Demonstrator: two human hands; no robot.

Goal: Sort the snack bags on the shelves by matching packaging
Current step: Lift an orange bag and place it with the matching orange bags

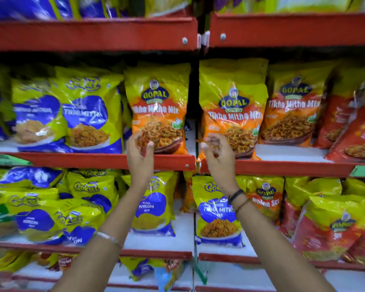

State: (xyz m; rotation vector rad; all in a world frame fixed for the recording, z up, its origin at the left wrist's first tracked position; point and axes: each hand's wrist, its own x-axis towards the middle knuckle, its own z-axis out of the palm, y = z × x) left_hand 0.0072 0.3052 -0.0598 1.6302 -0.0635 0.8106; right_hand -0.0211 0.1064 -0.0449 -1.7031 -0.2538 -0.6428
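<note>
Middle shelf: three yellow-and-orange bags, the left bag point(158, 108), the centre bag point(232, 108) and the right bag point(293, 108), each marked "GOPAL" and "Tikha Mitha Mix". Yellow-and-blue bag point(89, 110) to their left: script logo blurred, lettering reads roughly "TIKHA MITHA". Lower shelf: blue-and-yellow bag point(152, 205), "NYLON SEV"; blue-and-yellow bag beside it point(217, 211), "Go…" logo partly hidden, "TIKHA MITH…"; yellow-and-red bag point(263, 199), "GOPAL", "Nylon Sev"; red bag point(335, 228), "SEV". Other print illegible.

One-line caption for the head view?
Both empty hands, left hand and right hand, raised before orange Tikha Mitha Mix bags on red shelf.
</note>
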